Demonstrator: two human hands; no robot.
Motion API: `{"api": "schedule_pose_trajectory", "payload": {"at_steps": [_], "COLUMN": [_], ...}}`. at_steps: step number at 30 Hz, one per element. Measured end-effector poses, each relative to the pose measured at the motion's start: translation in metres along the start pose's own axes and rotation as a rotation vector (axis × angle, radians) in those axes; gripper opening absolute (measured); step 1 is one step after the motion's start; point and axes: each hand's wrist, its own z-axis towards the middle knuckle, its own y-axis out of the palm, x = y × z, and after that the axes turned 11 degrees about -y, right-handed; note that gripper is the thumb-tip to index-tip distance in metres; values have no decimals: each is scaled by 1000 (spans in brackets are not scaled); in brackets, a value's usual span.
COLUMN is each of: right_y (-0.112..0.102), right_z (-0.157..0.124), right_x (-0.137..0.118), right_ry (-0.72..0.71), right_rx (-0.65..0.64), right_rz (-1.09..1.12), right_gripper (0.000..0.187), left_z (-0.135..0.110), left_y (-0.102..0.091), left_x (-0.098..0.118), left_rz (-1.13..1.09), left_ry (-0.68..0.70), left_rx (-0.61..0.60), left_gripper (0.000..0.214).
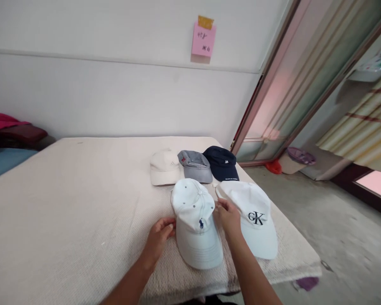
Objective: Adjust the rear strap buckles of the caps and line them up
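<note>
A pale blue baseball cap [197, 243] with a dark blue horse-rider emblem lies near the front edge of the bed, its brim toward me. My left hand [160, 235] pinches its left edge with thumb and fingers. On the other side my right hand [227, 215] has its fingers closed at the cap's right edge; their tips are partly hidden. Right beside that hand is a white cap [257, 199] with large dark letters and a pale brim. Behind them sit a cream cap [165, 165], a grey cap [195, 163] with a red mark, and a navy cap [222, 161].
The caps rest on a bed with a cream textured cover [82, 220]. A white wall [114, 97] with a pink note [203, 41] stands behind. At left are folded fabrics [15, 135]; at right, a sliding door [273, 84] and a bin [295, 161] on concrete floor.
</note>
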Motion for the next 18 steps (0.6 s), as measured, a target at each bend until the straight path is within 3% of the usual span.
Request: {"api": "schedule_pose_trajectory", "payload": {"at_steps": [3, 7, 9, 13, 18], "right_y": [-3, 26, 51, 103, 154], "right_z": [-16, -62, -93, -151, -176], "right_x": [-36, -71, -71, -47, -28], "right_ry": [-111, -153, -124, -26, -89], "right_rx": [162, 6, -138, -481, -437], "right_rz": [-14, 144, 141, 9, -189], "right_gripper": [21, 14, 12, 14, 15], "left_z": [-3, -7, -11, -32, -71], "left_y": [-3, -12, -20, -47, -95], "left_x": [-9, -19, -20, -20, -30], "left_rz": [11, 45, 35, 0, -10], "left_ry": [86, 120, 101, 82, 76], "left_rx": [71, 86, 86, 87, 137], "left_gripper": [18, 20, 22, 30, 33]}}
